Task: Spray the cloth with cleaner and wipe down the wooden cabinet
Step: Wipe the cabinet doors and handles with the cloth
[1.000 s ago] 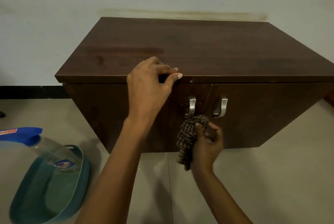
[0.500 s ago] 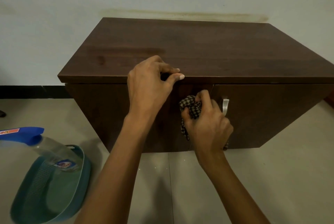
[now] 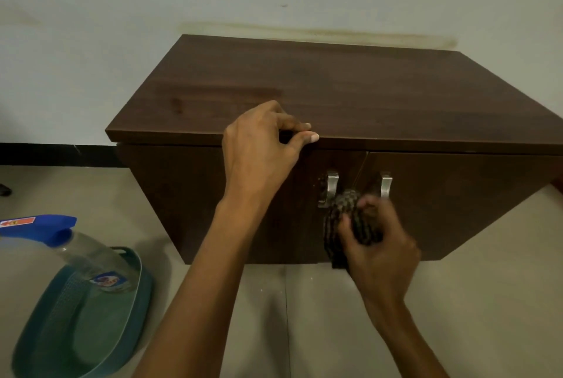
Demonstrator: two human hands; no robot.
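A low dark wooden cabinet (image 3: pixel 350 94) stands against the wall, with two doors and two metal handles (image 3: pixel 330 187). My left hand (image 3: pixel 262 155) grips the front edge of the cabinet top. My right hand (image 3: pixel 380 246) holds a bunched checked cloth (image 3: pixel 350 219) pressed against the door fronts just below the handles, near the gap between the doors. A clear spray bottle (image 3: pixel 82 255) with a blue head leans in a teal basket at the lower left.
The teal plastic basket (image 3: pixel 79 332) sits on the tiled floor left of my arms. A pale wall with a black skirting strip (image 3: pixel 54 153) runs behind the cabinet. Bare floor tiles lie in front of the cabinet.
My right hand moved the cloth up over the handles, then back down below them along the door fronts. My left hand stayed on the top edge.
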